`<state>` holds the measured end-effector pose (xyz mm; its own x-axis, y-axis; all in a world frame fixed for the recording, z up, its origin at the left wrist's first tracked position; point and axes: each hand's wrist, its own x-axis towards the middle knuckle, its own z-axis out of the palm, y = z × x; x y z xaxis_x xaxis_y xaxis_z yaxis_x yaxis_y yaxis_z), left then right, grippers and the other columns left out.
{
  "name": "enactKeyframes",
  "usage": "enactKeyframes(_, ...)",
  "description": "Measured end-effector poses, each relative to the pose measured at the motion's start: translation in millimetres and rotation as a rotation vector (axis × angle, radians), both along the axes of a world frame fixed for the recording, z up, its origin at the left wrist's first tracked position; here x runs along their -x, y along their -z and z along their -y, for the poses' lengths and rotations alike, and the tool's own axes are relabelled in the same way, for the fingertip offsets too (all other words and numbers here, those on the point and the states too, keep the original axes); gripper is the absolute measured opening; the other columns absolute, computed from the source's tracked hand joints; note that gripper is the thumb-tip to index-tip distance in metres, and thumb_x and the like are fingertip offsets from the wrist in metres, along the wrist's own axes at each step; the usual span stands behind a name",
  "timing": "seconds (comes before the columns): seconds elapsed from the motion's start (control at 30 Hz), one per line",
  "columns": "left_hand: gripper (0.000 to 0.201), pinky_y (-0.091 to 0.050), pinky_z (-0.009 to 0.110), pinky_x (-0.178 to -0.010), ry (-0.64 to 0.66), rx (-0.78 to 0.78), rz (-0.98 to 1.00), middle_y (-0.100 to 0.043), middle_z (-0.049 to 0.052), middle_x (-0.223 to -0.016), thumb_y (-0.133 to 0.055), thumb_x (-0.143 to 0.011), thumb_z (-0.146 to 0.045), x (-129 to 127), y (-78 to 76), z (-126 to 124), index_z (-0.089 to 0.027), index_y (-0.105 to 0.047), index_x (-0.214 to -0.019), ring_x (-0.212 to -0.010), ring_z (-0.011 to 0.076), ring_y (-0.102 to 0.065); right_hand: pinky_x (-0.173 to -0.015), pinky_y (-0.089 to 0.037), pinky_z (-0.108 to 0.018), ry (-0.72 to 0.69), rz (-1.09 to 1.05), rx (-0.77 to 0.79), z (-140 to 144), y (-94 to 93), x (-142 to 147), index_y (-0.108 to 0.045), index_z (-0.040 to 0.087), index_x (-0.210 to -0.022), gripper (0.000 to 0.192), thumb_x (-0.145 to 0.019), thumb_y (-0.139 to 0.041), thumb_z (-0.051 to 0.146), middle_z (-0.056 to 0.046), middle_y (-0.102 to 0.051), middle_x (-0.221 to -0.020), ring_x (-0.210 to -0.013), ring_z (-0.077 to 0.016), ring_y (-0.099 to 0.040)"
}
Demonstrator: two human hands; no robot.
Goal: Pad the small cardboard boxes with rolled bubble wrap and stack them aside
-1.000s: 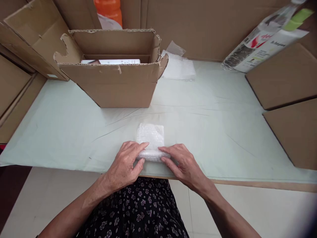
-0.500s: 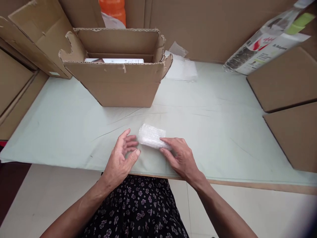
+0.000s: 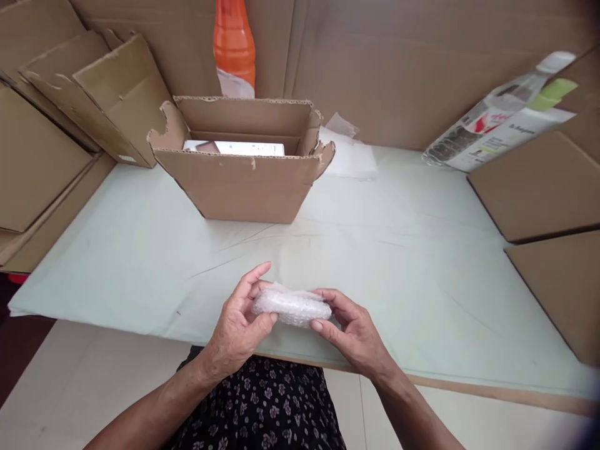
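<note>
A: What are the hands doing?

B: The left hand (image 3: 237,325) and the right hand (image 3: 352,328) are both gripping a small white bubble-wrap bundle (image 3: 291,306), one at each end. Each grip is closing on it with thumb and fingers.

A: Where is the bundle sitting?

B: It is hovering just above the near edge of the pale green cloth-covered worktop (image 3: 398,250), at six o'clock.

A: And around it?

B: An open brown cardboard box (image 3: 244,181) is standing at twelve o'clock, with an orange plastic bottle (image 3: 234,44) rising behind it. Flat cardboard sheets (image 3: 544,187) are lying at three o'clock, and a printed plastic bag (image 3: 497,125) is leaning at two o'clock.
</note>
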<state>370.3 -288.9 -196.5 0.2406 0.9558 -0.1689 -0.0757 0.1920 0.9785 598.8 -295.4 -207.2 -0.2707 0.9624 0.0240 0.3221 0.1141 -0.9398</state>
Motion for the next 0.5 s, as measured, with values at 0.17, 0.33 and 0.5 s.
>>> enactKeyframes(0.17,0.064,-0.055,0.033,-0.097,0.006,-0.166,0.030,-0.070,0.008,-0.115,-0.068,-0.090,-0.024,18.5,0.6,-19.9,-0.023,-0.043,-0.149,-0.105,0.0185,-0.068,-0.065,-0.059,-0.023,0.084,0.039,-0.124,-22.0,-28.2,-3.1,-0.073,0.025,-0.100,0.014,-0.093,-0.069,0.036,-0.001,-0.074,-0.086,-0.074,-0.0159,-0.070)
enactKeyframes(0.33,0.058,-0.054,0.041,-0.102,-0.167,-0.314,-0.153,-0.069,0.010,-0.120,-0.066,-0.093,-0.030,40.7,7.8,-39.8,-0.023,-0.047,-0.147,-0.112,0.0220,-0.067,-0.063,-0.059,-0.027,0.337,0.016,-0.485,-74.2,-103.4,-12.8,-0.077,0.029,-0.115,0.026,-0.088,-0.078,0.030,-0.003,-0.078,-0.098,-0.077,-0.0149,-0.071)
enactKeyframes(0.5,0.033,-0.060,0.036,-0.090,-0.186,-0.346,-0.388,-0.075,0.008,-0.107,-0.059,-0.091,-0.021,42.8,29.2,-38.0,-0.021,-0.066,-0.123,-0.098,0.0196,-0.071,-0.069,-0.046,-0.031,0.373,0.338,-0.666,-161.6,-169.2,5.5,-0.073,0.011,-0.116,0.042,-0.089,-0.068,0.043,-0.001,-0.074,-0.093,-0.083,-0.0109,-0.067)
